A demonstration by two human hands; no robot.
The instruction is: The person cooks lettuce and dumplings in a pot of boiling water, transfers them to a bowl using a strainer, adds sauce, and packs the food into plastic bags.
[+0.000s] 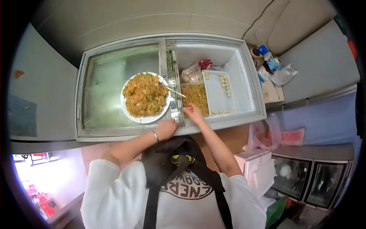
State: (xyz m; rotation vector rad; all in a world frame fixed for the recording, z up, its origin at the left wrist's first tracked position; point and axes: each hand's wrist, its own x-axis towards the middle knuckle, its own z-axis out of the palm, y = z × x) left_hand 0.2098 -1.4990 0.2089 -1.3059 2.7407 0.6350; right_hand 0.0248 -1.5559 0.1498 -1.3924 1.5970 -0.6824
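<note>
My left hand (166, 129) lies with curled fingers at the freezer's front rim, beside the sliding lid's metal frame (176, 103). What its fingers grip, if anything, is hidden. My right hand (193, 113) reaches into the open right half, fingers drawn together over a container of chopped filling (196, 96). Anything between those fingertips is too small to make out. On the closed glass lid (105, 95) stands a white plate (124, 108) heaped with orange-green chopped filling (145, 95). A pale utensil handle (174, 91) sticks out from the heap toward the right.
Inside the chest freezer (249, 84), a white tray (216, 95) holds several small pale dough pieces (225, 84). Plastic bags (192, 73) lie behind the filling. Bottles and bags (274, 66) crowd a ledge at right. White boxes (257, 171) stand below, near glass-doored cabinets (291, 175).
</note>
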